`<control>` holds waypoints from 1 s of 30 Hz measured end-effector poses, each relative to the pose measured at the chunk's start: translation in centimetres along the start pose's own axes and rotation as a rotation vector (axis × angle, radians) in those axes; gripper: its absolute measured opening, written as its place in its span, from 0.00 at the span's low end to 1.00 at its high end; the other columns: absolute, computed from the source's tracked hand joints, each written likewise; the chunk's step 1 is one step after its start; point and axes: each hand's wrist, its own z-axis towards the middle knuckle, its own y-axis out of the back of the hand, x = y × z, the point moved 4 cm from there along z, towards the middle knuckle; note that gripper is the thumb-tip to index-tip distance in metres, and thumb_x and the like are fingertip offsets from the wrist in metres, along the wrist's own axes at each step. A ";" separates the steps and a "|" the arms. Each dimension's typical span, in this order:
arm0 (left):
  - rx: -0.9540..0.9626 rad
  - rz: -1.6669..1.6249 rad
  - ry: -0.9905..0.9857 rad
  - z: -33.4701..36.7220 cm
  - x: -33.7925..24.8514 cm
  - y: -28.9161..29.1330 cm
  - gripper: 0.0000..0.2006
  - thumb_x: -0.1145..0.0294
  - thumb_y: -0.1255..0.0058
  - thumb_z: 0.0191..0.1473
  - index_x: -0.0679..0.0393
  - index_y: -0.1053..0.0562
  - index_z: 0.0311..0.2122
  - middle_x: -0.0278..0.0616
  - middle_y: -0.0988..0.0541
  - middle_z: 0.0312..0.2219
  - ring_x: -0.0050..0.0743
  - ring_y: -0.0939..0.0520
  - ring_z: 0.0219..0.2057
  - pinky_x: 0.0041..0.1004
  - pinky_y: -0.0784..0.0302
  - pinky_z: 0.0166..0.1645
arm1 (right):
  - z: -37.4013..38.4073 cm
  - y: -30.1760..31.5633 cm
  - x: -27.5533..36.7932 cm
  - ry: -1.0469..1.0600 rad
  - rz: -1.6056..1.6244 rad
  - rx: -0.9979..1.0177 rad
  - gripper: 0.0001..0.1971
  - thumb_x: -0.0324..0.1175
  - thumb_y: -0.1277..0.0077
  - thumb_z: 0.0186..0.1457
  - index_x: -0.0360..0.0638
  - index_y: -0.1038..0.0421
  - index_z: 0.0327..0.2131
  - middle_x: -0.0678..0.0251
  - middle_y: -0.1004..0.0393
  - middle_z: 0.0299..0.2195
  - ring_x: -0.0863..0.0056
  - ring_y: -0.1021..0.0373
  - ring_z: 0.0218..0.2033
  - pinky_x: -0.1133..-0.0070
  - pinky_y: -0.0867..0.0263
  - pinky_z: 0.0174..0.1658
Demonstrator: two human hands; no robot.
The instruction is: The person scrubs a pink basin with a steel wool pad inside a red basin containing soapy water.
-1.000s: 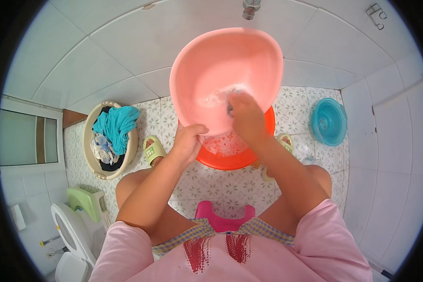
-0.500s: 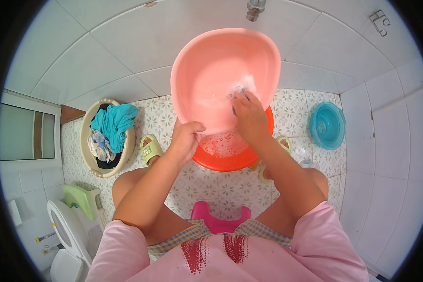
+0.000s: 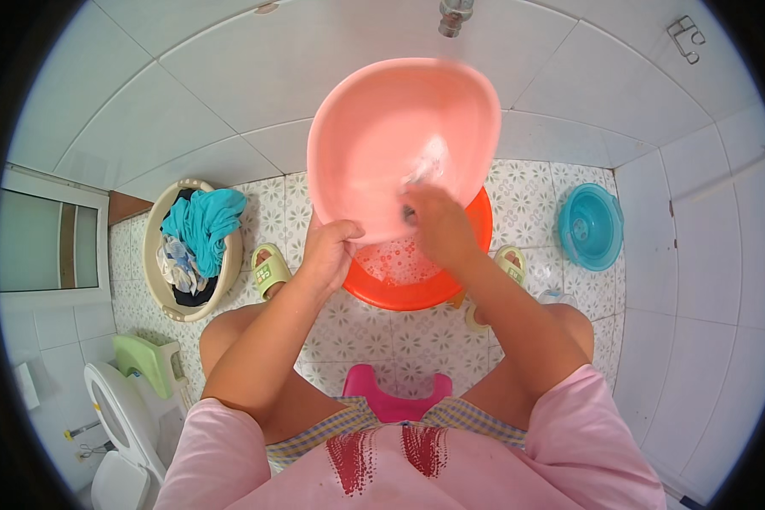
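A pink plastic basin point(image 3: 374, 136) is tilted up so that its inside faces me. My left hand point(image 3: 330, 255) grips its near rim, thumb on the inner side. Inside the basin, my right hand point(image 3: 438, 225) presses a small dark grey scrubber point(image 3: 410, 212) against the lower right wall. The fingers cover most of the scrubber, and motion blurs them. A wet, foamy patch shines just above that hand. Below the pink basin stands an orange-red basin point(image 3: 399, 297) holding sudsy water, partly hidden by the pink one.
A beige basket point(image 3: 155, 280) with turquoise, white and dark clothes stands at the left. A blue basin point(image 3: 591, 228) is on the floor at the right. A tap point(image 3: 454, 17) juts from the wall ahead. Between my knees is a pink stool point(image 3: 398, 404). A toilet point(image 3: 132, 416) stands lower left.
My right hand has moved left and down inside the pink basin with the scrubber. The basin has tipped slightly, and its far rim sits a little lower. My left hand keeps its grip.
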 end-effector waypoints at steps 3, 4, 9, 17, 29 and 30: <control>0.022 -0.010 0.043 0.4 0.3 0.3 0.26 0.87 0.61 0.42 0.68 0.41 0.52 0.47 0.29 0.44 0.39 0.24 0.44 0.40 0.24 0.48 | -0.4 -0.4 2.2 0.008 0.352 0.098 0.17 0.20 0.50 0.42 0.39 0.28 0.40 0.59 0.28 0.44 0.61 0.35 0.50 0.72 0.38 0.53; 0.047 -0.035 0.080 0.5 0.4 0.4 0.26 0.87 0.61 0.43 0.68 0.41 0.52 0.48 0.29 0.44 0.39 0.24 0.44 0.40 0.24 0.48 | -0.4 -0.2 2.9 0.049 0.437 0.107 0.16 0.20 0.49 0.41 0.39 0.28 0.38 0.59 0.28 0.42 0.61 0.34 0.48 0.72 0.38 0.52; -0.041 -0.026 -0.028 0.4 -0.5 0.1 0.26 0.87 0.61 0.43 0.68 0.41 0.52 0.47 0.28 0.42 0.39 0.23 0.41 0.39 0.22 0.46 | 0.0 0.8 0.1 0.061 -0.061 0.028 0.10 0.22 0.50 0.43 0.38 0.30 0.33 0.59 0.28 0.37 0.60 0.33 0.42 0.69 0.37 0.46; -0.045 -0.008 -0.018 0.5 0.0 0.4 0.26 0.86 0.61 0.43 0.66 0.41 0.53 0.46 0.28 0.41 0.38 0.22 0.40 0.39 0.21 0.45 | -0.2 0.3 2.8 0.135 0.315 0.056 0.09 0.24 0.49 0.43 0.39 0.32 0.32 0.61 0.28 0.31 0.62 0.35 0.40 0.70 0.38 0.44; 0.018 0.003 0.004 0.0 -0.3 -0.4 0.27 0.87 0.61 0.43 0.64 0.42 0.53 0.46 0.29 0.45 0.37 0.24 0.44 0.37 0.24 0.48 | -0.4 -0.5 2.9 0.052 0.444 0.064 0.11 0.23 0.48 0.45 0.39 0.31 0.36 0.63 0.27 0.36 0.62 0.34 0.42 0.70 0.37 0.45; -0.019 0.028 -0.038 -0.1 -0.8 -0.5 0.27 0.87 0.61 0.43 0.64 0.42 0.53 0.45 0.29 0.44 0.37 0.24 0.43 0.37 0.24 0.48 | -0.2 -0.8 1.3 0.074 0.208 0.027 0.11 0.24 0.49 0.47 0.40 0.31 0.38 0.63 0.28 0.37 0.61 0.34 0.43 0.70 0.37 0.46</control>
